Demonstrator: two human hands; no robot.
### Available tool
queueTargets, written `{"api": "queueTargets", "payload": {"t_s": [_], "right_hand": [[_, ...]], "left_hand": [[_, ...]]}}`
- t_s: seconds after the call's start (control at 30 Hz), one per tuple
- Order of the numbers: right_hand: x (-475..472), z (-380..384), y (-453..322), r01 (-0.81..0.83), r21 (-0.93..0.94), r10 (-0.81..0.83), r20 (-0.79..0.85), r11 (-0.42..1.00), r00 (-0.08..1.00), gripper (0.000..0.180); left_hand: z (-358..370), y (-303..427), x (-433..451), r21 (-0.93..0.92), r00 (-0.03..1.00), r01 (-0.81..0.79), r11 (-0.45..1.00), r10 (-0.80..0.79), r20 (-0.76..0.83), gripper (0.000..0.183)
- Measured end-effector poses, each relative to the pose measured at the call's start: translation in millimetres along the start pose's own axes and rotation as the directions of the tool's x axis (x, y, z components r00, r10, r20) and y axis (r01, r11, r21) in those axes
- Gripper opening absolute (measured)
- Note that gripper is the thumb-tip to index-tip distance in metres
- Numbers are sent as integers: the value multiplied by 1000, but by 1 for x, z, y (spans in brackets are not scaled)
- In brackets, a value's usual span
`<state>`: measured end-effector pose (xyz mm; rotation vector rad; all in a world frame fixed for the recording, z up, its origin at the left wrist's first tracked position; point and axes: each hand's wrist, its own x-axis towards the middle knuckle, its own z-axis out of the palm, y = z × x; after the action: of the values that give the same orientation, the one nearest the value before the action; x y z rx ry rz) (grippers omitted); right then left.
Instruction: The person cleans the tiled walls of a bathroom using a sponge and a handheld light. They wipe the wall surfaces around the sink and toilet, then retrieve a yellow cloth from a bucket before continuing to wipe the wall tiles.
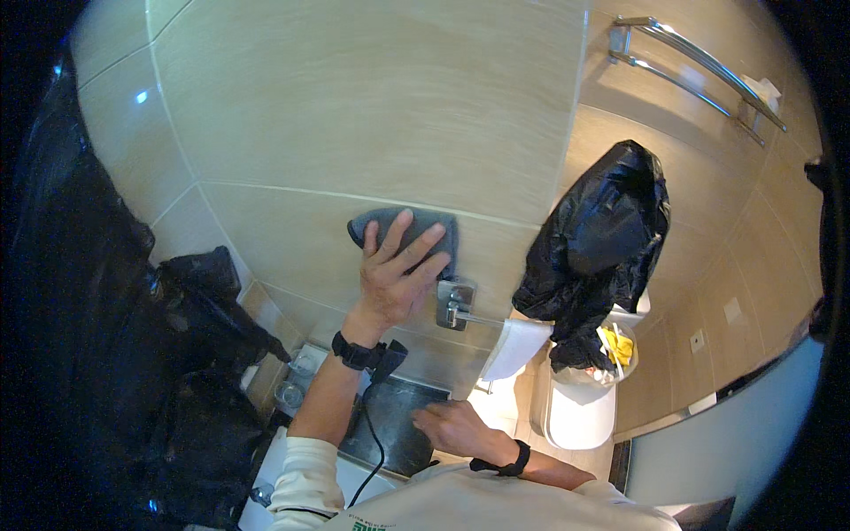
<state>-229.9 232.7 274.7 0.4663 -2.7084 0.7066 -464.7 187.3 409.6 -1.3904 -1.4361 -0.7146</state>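
Observation:
A folded grey cloth [425, 222] lies flat against the beige wall tiles [372, 119], just below a grout line. My left hand [398, 269] presses it there with fingers spread across it. Directly below the cloth is the square chrome plate [456, 305] of a wall-mounted rail, from which a white towel [514, 348] hangs. Lower down, my right hand [458, 425] hovers near a dark stone-like slab [392, 421], its fingers curled. Nothing shows in it, though its fingertips are partly hidden. Both wrists wear black straps.
Right of the wall's edge, a black plastic bag [597, 232] stands above a white toilet lid [581, 415], beside a clear bag of rubbish [621, 355]. Drinking glasses [290, 393] stand at lower left. Dark plastic sheeting [119, 318] fills the left side. A chrome towel rack [697, 66] is at upper right.

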Motion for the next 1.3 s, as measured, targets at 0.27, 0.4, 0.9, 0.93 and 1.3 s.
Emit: {"api": "queueTargets", "payload": {"t_s": [0.27, 0.4, 0.9, 0.93, 1.3], "right_hand": [[-1, 9, -6, -43, -8, 43, -25, 999, 999, 21], [-9, 4, -4, -121, -23, 123, 86, 992, 989, 21], [47, -36, 7, 100, -146, -163, -533, 984, 830, 15], [55, -48, 7, 106, -190, -200, -594, 976, 779, 16], [107, -88, 29, 135, -430, -395, -603, 893, 693, 34]], "left_hand": [[26, 68, 25, -48, 997, -28, 998, 32, 70, 26], [28, 81, 27, -2, 988, -95, 996, 94, 122, 29], [2, -14, -11, 103, 965, 227, 968, -210, -159, 41], [1, -22, -18, 104, 951, 278, 955, -259, -167, 41], [26, 17, -71, 41, 889, 455, 889, -452, -76, 40]]}}
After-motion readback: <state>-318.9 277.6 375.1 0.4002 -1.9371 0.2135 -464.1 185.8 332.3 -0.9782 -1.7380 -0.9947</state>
